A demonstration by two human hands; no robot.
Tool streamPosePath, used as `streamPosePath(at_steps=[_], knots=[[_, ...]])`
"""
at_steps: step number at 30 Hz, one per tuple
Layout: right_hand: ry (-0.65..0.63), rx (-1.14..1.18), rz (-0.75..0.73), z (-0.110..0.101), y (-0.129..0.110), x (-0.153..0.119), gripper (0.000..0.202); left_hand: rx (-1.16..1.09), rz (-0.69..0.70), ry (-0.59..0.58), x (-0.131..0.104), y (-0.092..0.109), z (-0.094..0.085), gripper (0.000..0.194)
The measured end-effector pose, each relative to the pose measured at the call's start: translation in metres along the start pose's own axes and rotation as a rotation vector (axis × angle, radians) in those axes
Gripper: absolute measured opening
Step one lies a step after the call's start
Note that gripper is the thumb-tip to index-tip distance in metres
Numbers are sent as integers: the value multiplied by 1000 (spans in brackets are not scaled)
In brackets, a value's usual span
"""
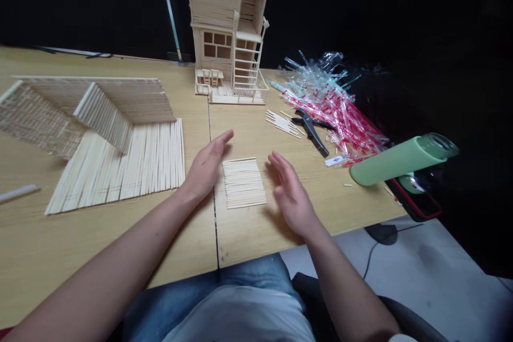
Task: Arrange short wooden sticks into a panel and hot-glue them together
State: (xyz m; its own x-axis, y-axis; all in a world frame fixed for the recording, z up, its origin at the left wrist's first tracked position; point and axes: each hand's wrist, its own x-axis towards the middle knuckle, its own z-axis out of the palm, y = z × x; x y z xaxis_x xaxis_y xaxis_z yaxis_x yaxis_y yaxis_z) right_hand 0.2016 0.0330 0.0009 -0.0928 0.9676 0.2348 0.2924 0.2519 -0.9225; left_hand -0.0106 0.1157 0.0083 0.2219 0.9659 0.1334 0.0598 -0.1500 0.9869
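Note:
A small flat panel of thin wooden sticks [244, 183] lies on the table between my hands, its sticks side by side. My left hand [205, 166] rests on its edge just left of the panel, fingers stretched forward and holding nothing. On the right, my right hand [292, 192] is held a little apart from the panel, palm turned inward, fingers extended and nothing in them. Beyond it, several loose sticks with dark tips [282, 123] lie near black-handled cutters [311, 131].
A stick-built model with walls and a floor [156, 157] stands at the left. A taller stick house [214, 8] is at the back. Plastic wrappers [336, 112] pile up at the right, near a green bottle [390, 161] and a phone [414, 200] at the table's edge.

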Motion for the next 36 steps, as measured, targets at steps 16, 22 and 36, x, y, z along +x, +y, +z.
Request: streamPosePath(at_steps=[16, 22, 36], knots=[[53, 79, 105, 28, 14, 51, 77, -207, -115, 138, 7, 1, 24, 80], [40, 173, 98, 35, 14, 61, 78, -190, -96, 152, 7, -7, 27, 81], [16, 257, 99, 35, 8, 57, 75, -252, -134, 148, 7, 3, 29, 75]])
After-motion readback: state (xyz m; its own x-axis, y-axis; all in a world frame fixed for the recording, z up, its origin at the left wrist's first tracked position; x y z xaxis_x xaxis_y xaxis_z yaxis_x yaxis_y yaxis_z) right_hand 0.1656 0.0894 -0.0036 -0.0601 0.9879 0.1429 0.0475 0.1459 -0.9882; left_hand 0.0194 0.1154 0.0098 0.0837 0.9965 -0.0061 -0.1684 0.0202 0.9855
